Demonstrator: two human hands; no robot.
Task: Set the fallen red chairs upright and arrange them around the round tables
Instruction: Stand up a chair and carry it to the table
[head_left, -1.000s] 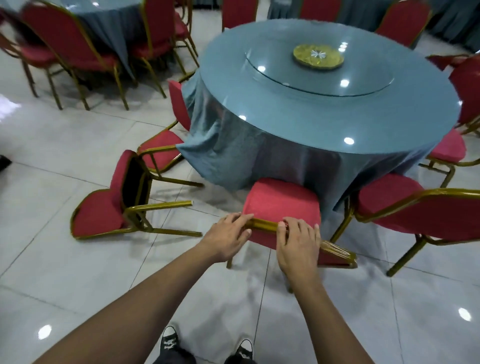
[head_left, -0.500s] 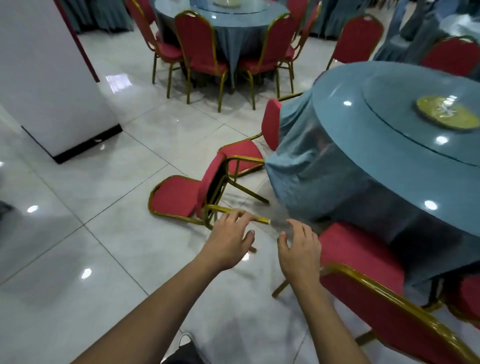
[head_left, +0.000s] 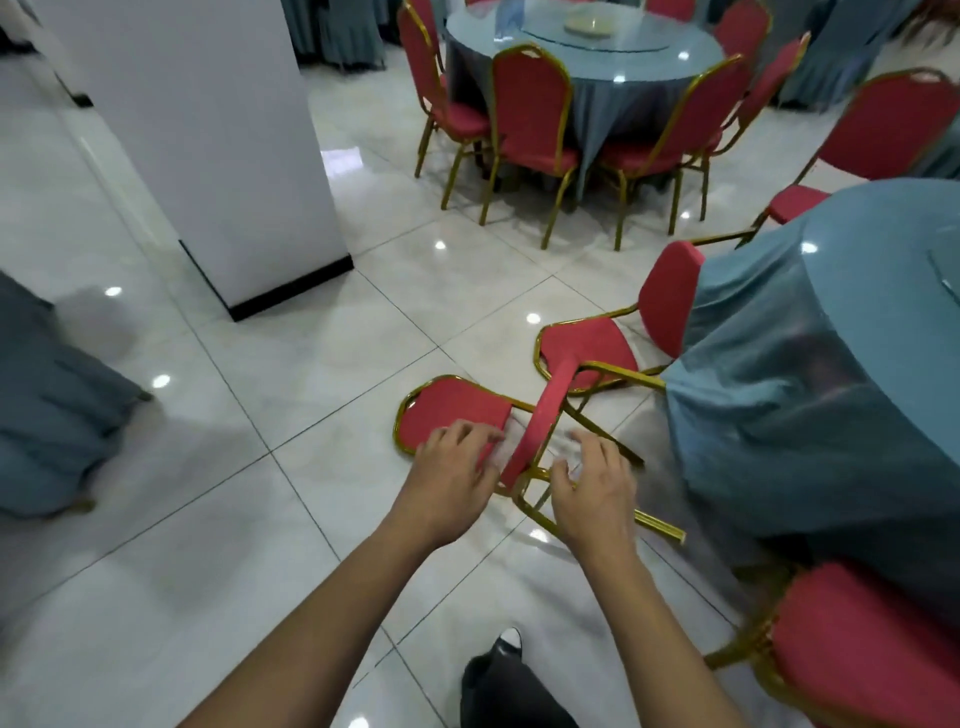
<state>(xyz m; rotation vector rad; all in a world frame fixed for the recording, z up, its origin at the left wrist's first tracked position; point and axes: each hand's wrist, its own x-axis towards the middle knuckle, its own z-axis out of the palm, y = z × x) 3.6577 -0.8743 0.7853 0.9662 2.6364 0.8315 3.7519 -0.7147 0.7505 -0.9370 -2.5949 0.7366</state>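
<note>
Fallen chair (head_left: 467, 421) on floor (head_left: 208, 519), centre, backrest flat, legs toward near table (head_left: 857, 364) at right. Second fallen chair (head_left: 613, 343) just behind it, partly under that table's cloth. Upright chair (head_left: 872, 649) at near right. Far table (head_left: 587, 36) behind, upright chairs around it. Pillar (head_left: 208, 145) at left. Hands above fallen chair: left hand (head_left: 452, 478), right hand (head_left: 597, 493).

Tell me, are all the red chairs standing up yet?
Not yet. Done: the chairs around the far table stand upright, like this one. In hand: the left hand and right hand reach, fingers spread, toward a fallen chair lying on its back, gripping nothing yet. Left: that chair and a second fallen chair against the near table's cloth.
</note>
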